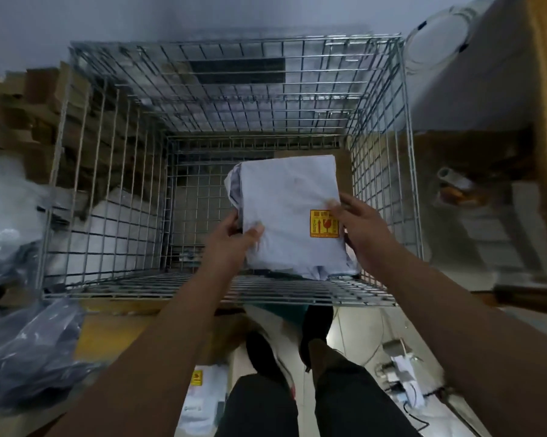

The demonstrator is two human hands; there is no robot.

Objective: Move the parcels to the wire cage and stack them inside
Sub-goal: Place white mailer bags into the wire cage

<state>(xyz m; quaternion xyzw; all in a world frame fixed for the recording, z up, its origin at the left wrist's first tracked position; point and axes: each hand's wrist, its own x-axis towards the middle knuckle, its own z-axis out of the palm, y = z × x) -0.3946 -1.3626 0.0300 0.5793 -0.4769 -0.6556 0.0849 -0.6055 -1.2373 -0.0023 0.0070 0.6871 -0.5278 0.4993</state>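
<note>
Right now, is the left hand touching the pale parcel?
Touching: the head view shows the left hand gripping the parcel, thumb on its front face.

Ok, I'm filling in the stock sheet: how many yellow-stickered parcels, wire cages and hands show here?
Yellow-stickered parcels: 2 (held parcel, floor parcel)
Wire cages: 1 (wire cage)
Hands: 2 (left hand, right hand, both gripping the held parcel)
Total: 5
</note>
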